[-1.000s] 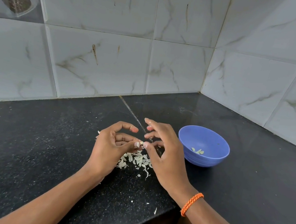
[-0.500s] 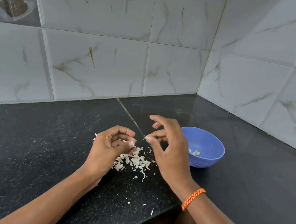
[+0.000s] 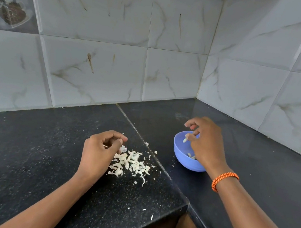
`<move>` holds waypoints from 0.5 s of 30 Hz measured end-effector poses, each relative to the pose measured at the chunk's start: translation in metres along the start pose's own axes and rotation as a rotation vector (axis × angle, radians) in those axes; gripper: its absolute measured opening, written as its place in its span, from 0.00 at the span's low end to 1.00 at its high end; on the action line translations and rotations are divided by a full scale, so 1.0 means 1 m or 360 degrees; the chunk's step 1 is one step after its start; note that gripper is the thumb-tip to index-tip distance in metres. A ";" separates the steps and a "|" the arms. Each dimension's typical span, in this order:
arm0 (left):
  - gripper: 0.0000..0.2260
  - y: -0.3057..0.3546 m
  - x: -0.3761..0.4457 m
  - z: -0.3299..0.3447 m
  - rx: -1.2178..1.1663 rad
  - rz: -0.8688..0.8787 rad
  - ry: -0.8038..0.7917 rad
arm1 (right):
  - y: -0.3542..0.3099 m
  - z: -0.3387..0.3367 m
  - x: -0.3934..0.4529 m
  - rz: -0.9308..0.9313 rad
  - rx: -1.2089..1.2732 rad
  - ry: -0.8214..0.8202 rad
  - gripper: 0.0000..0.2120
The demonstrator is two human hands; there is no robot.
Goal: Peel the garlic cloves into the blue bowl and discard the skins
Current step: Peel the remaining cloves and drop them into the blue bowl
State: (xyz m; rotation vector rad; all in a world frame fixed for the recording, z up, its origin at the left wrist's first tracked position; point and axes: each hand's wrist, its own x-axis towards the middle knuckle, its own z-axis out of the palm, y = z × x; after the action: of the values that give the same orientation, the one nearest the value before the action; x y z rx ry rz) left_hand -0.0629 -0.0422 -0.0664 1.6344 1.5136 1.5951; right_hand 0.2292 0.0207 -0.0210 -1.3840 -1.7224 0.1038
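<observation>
The blue bowl (image 3: 180,153) stands on the black counter right of centre, with a few peeled cloves (image 3: 191,155) in its bottom. My right hand (image 3: 207,141) hovers over the bowl and pinches a small peeled garlic clove (image 3: 184,140) at its fingertips, just inside the rim. My left hand (image 3: 101,149) is curled above the left edge of a pile of white garlic skins (image 3: 132,164). It holds a piece of skin (image 3: 123,149) at its fingertips. Part of the bowl is hidden by my right hand.
The black speckled counter (image 3: 41,156) turns a corner, with its front edge (image 3: 186,205) near me and a seam running past the skins. Tiled walls close in behind and to the right. Stray skin flakes (image 3: 151,216) lie near the edge.
My right hand has moved right from the skin pile to over the blue bowl, carrying the clove. My left hand has stayed by the pile. The camera has tilted slightly.
</observation>
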 end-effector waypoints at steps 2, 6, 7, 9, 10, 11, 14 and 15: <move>0.07 0.002 0.001 -0.002 -0.0009 -0.0015 -0.0007 | 0.000 -0.001 0.002 0.0000 -0.0007 0.0023 0.15; 0.03 0.011 0.001 -0.005 -0.0029 -0.0057 -0.0009 | -0.021 -0.002 -0.004 -0.0055 0.0141 0.0099 0.05; 0.02 0.013 0.001 -0.006 -0.0024 -0.0062 -0.0018 | -0.030 -0.002 -0.009 -0.0121 0.0175 0.0076 0.04; 0.04 0.011 0.003 -0.006 0.0009 -0.0085 -0.0006 | -0.048 0.002 -0.018 -0.0245 0.0264 -0.0100 0.06; 0.04 0.007 0.005 -0.007 0.0062 -0.0077 -0.0007 | -0.055 0.007 -0.024 -0.0300 0.0258 -0.0242 0.06; 0.04 0.005 0.006 -0.007 0.0119 -0.0050 -0.0031 | -0.059 0.013 -0.029 -0.0359 0.0186 -0.0378 0.08; 0.13 -0.006 0.011 -0.010 0.0253 0.0055 -0.0038 | -0.064 0.041 -0.041 -0.0427 -0.0070 -0.0664 0.09; 0.13 -0.009 0.012 -0.011 0.0254 0.0066 -0.0018 | -0.064 0.050 -0.042 -0.0420 -0.0091 -0.0705 0.09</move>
State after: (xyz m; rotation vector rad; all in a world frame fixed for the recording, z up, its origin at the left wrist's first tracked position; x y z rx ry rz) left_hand -0.0797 -0.0327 -0.0658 1.7675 1.6482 1.5173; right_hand 0.1469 -0.0148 -0.0395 -1.2214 -2.2767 0.2285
